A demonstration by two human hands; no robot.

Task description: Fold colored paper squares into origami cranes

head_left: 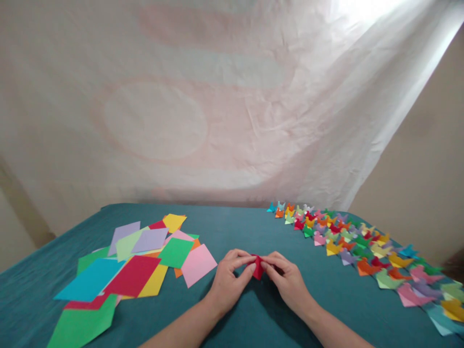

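Note:
A small piece of folded red paper (257, 268) is held between my two hands over the middle of the table. My left hand (234, 273) pinches its left side between thumb and fingers. On the other side, my right hand (284, 274) grips the right edge the same way. The fingertips cover both ends of the paper, so only its pointed middle shows. Left of my hands lies a loose spread of coloured paper squares, the closest a pink sheet (198, 265).
Rows of small folded paper birds (341, 256) in many colours run along the right side of the teal-covered table (224, 223). More sheets, including a blue one (90, 279) and a green one (82, 323), overlap at left. A pale cloth (232, 121) hangs behind.

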